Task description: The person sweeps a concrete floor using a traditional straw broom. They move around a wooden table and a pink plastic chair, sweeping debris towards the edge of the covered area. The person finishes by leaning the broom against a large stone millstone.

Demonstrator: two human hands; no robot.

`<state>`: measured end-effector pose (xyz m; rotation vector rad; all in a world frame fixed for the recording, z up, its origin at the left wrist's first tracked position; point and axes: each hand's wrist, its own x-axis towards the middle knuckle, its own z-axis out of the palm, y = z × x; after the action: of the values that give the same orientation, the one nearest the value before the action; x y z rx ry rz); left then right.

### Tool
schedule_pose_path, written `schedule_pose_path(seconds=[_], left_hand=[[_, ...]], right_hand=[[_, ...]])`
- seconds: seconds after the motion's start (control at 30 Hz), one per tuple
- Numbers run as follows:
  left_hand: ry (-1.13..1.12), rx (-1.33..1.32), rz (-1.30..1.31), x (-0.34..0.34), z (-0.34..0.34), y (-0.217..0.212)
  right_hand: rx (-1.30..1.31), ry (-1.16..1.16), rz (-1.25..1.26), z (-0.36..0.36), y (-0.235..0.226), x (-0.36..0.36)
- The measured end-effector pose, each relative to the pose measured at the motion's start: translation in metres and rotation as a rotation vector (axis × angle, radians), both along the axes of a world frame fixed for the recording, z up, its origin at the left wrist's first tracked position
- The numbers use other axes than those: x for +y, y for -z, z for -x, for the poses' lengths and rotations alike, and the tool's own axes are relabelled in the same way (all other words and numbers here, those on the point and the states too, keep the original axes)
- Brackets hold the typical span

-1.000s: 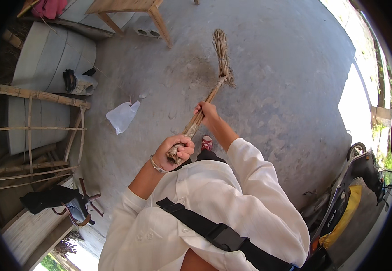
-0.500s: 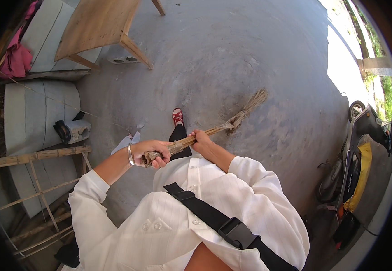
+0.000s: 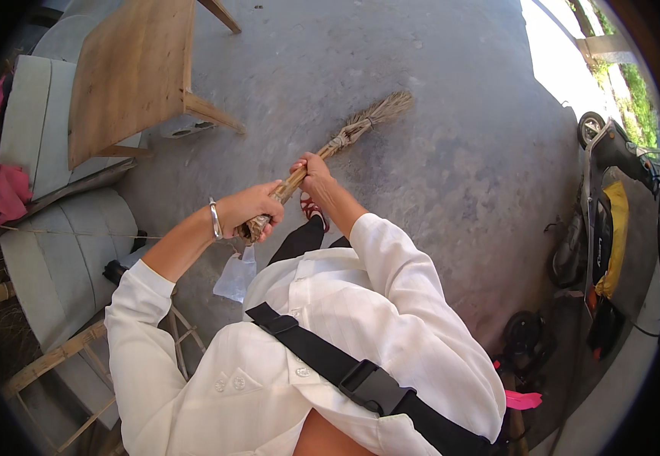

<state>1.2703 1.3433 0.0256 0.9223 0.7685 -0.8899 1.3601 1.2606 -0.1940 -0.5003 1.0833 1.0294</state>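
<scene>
A straw broom (image 3: pixel 353 131) slants across the middle of the view, its bristles far and to the right on the concrete floor (image 3: pixel 452 152). My left hand (image 3: pixel 252 209) wraps round the butt end of its handle, and a silver bangle circles that wrist. Farther up the handle, my right hand (image 3: pixel 313 173) is closed round the stalks. Below the left hand a clear plastic bag (image 3: pixel 236 275) hangs or lies near my leg; what it is fastened to I cannot tell. One foot in a red sandal (image 3: pixel 313 205) shows partly behind my right forearm.
A wooden table (image 3: pixel 132 76) stands at the far left. Grey curved panels (image 3: pixel 71 258), a pink cloth (image 3: pixel 3 190) and a bamboo frame (image 3: pixel 56 357) line the left side. A scooter (image 3: pixel 604 220) with a yellow cover is parked at the right, beside bright daylight.
The broom and both hands have moved farther up and to the left in the view. The surroundings have shifted as I moved, and a pink item now shows at the lower right.
</scene>
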Motion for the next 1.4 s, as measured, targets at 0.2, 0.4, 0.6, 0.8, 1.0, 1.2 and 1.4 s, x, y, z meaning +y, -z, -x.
schedule_pose_path(seconds=[0.2,0.4,0.6,0.8,1.0,1.2,1.4], left_hand=[[0.013,-0.147,-0.065,-0.019,-0.041,0.02],[-0.319,-0.011,0.644,0.011,-0.088,0.063],[-0.62,0.393,1.111,0.034,-0.153,0.123],[-0.587,0.242,0.917,0.111,-0.207,0.089],[-0.214,0.06,0.411,0.152,-0.261,0.042],[-0.099,0.059,0.366,0.163,-0.259,0.029],[-0.346,0.3,0.712,0.234,-0.249,0.062]], right_hand=[[-0.215,0.062,-0.049,-0.063,0.007,-0.011],[-0.317,-0.037,0.311,-0.12,-0.022,-0.03],[-0.156,0.107,0.46,-0.174,0.06,-0.037],[-0.022,0.067,0.314,-0.216,0.064,0.058],[-0.084,0.196,0.069,-0.268,0.021,0.123],[-0.175,0.156,0.134,-0.264,0.011,0.126],[-0.059,0.039,0.378,-0.244,-0.002,0.164]])
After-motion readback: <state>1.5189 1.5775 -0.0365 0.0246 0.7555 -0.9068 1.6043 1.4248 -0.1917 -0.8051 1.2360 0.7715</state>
